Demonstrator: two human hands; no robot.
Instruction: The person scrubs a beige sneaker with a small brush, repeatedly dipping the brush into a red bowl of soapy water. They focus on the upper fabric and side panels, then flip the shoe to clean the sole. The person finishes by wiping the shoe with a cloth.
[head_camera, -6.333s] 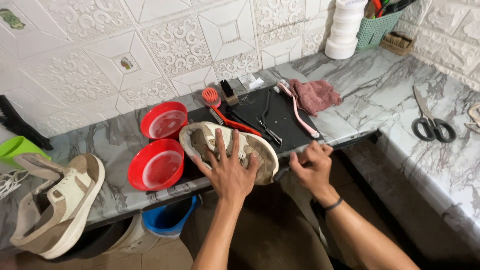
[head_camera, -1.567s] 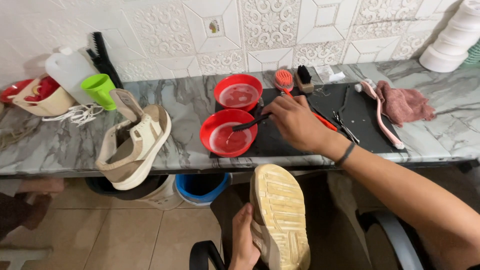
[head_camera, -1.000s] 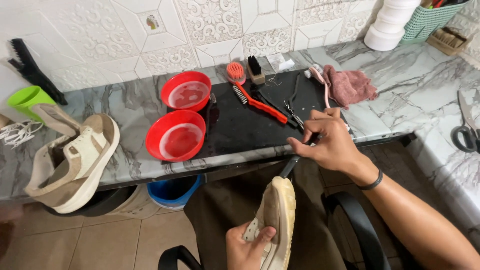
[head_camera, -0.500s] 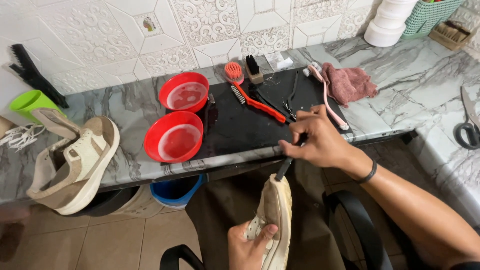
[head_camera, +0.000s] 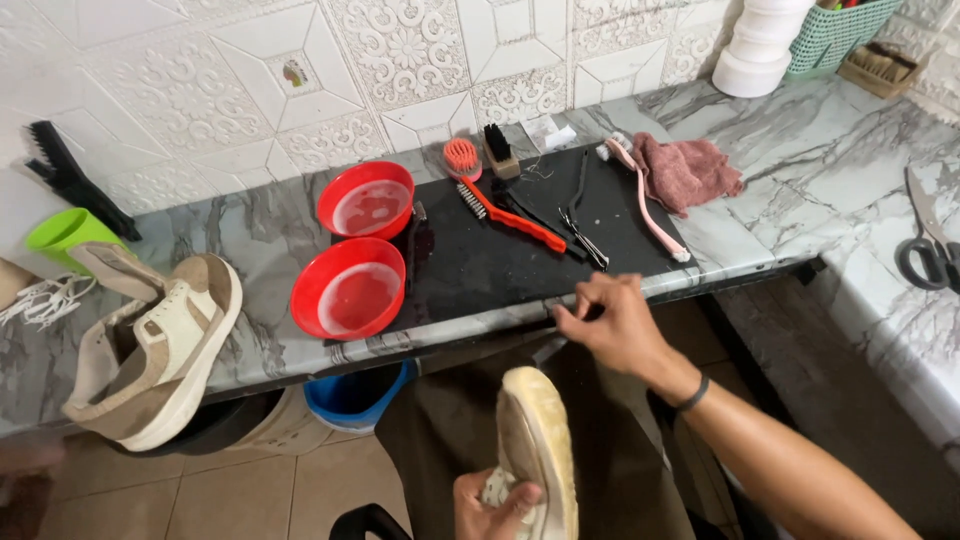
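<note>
Two red bowls (head_camera: 349, 286) sit on a black mat (head_camera: 500, 260). The counter (head_camera: 240, 240) is grey marble (with dark streaks). The cloth (head_camera: 685, 172) is pink, the cup (head_camera: 60, 232) bright green, the shoe (head_camera: 150, 365) tan and cream.

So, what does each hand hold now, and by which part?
The left hand holds the shoe near its lower end, sole turned up. The right hand pinches a dark brush handle; the brush itself is mostly hidden.

— What runs off the bottom edge?
— The left hand (head_camera: 490, 505) and the shoe (head_camera: 535, 450) heel.
— And the right hand (head_camera: 615, 320)?
— It hides whatever it grips; the scissors (head_camera: 930, 240) are cut off at the counter's right end.
</note>
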